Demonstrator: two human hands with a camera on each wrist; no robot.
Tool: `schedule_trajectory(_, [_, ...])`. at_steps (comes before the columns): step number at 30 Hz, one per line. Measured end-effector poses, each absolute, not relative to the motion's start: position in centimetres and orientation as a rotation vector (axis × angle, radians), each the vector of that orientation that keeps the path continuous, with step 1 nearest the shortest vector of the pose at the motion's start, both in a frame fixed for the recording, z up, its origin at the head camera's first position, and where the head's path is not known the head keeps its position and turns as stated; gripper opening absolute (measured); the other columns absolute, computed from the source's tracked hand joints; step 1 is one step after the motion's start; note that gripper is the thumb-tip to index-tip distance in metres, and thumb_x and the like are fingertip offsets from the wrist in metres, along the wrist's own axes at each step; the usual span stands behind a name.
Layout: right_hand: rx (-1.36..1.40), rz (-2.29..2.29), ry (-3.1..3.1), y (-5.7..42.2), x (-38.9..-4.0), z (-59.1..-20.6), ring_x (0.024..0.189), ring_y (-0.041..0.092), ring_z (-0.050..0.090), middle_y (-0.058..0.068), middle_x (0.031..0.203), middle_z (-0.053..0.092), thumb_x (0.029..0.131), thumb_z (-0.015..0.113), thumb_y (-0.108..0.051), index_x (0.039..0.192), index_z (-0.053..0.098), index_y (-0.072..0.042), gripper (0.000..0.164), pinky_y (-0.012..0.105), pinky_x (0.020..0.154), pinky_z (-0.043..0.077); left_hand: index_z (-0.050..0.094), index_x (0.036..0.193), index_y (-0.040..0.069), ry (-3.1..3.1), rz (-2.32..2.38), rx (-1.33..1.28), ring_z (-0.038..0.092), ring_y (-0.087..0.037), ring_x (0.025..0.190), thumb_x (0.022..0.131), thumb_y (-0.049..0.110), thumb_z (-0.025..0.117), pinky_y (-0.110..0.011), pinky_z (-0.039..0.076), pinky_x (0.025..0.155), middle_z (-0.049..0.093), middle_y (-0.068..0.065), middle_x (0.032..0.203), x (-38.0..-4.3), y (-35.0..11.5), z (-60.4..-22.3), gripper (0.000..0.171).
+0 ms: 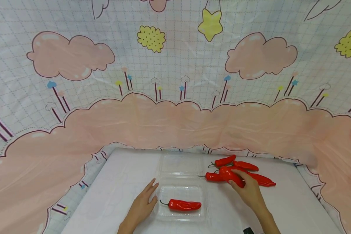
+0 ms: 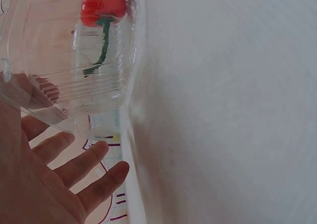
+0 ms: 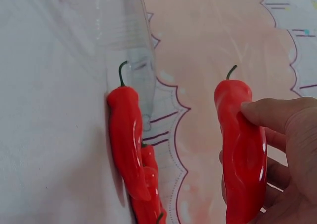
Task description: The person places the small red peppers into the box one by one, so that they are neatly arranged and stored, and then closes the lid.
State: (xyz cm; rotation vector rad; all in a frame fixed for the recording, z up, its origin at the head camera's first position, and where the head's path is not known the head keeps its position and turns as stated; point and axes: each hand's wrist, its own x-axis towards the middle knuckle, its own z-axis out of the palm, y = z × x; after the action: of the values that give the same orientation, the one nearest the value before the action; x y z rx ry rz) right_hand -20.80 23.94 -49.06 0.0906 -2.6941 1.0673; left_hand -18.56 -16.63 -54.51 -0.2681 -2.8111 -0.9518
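A clear plastic clamshell box [image 1: 205, 201] lies with its lid [image 1: 181, 164] folded back, away from the person. Inside its near half rests one red chili pepper [image 1: 185, 205], its green stem pointing left. Beside the box's left edge is my left hand [image 1: 141, 203], fingers spread and holding nothing; the left wrist view [image 2: 74, 179] shows it too. My right hand [image 1: 248, 190] grips another red chili pepper [image 3: 241, 149] between thumb and fingers, above a loose pile of red chili peppers [image 1: 260, 179] to the right of the box.
A white tabletop [image 1: 120, 169] carries everything. Behind it hangs a cloth [image 1: 163, 123] printed with clouds and stars. A small dark object [image 1: 248, 230] shows at the bottom edge, near the right forearm.
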Motion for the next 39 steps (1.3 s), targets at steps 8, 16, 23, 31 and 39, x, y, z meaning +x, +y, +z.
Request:
schedule_trajectory(8, [0.133,1.068,-2.684,23.0,-20.7,-49.3,0.107,0.029,0.062,0.012,0.126,0.066,0.085,0.076,-0.022,0.131,0.061,-0.014,0.049,0.052,0.091,0.056,0.055,0.140,0.012,-2.815,-0.948,-0.269,0.054,-0.035,0.131,0.092,0.014,0.061,-0.057,0.047,0.102,0.041,-0.003,0.156,-18.6,-16.6,-54.4,0.049])
schedule_trajectory(16, [0.127,1.112,-2.701,22.2,-20.6,-49.2,0.110,0.029,0.060,0.011,0.129,0.065,0.084,0.077,-0.022,0.133,0.061,-0.015,0.052,0.053,0.093,0.055,0.055,0.140,0.012,-2.815,-0.947,-0.264,0.054,-0.034,0.131,0.092,0.014,0.061,-0.056,0.047,0.103,0.041,-0.002,0.156,-18.5,-16.6,-54.5,0.048])
schedule_trajectory(23, [0.155,1.149,-2.680,21.6,-20.5,-49.4,0.108,0.026,0.060,0.009,0.126,0.067,0.083,0.078,-0.022,0.131,0.063,-0.015,0.051,0.046,0.090,0.057,0.055,0.140,0.013,-2.818,-0.958,-0.260,0.055,-0.032,0.130,0.092,0.014,0.062,-0.056,0.047,0.103,0.041,-0.002,0.157,-18.6,-16.6,-54.4,0.049])
schedule_trajectory(31, [0.098,1.251,-2.725,20.4,-20.5,-49.0,0.108,0.023,0.060,0.008,0.125,0.067,0.085,0.077,-0.025,0.131,0.063,-0.018,0.049,0.035,0.089,0.056,0.055,0.141,0.013,-2.824,-0.968,-0.256,0.055,-0.033,0.130,0.092,0.014,0.061,-0.056,0.047,0.103,0.040,-0.001,0.157,-18.6,-16.6,-54.3,0.049])
schedule_trajectory(39, [0.091,1.333,-2.727,19.1,-20.6,-49.3,0.108,0.021,0.059,0.005,0.125,0.067,0.084,0.077,-0.023,0.132,0.062,-0.020,0.050,0.031,0.089,0.055,0.054,0.141,0.012,-2.815,-0.975,-0.266,0.053,-0.035,0.131,0.092,0.014,0.061,-0.056,0.046,0.103,0.041,-0.003,0.156,-18.6,-16.6,-54.3,0.049])
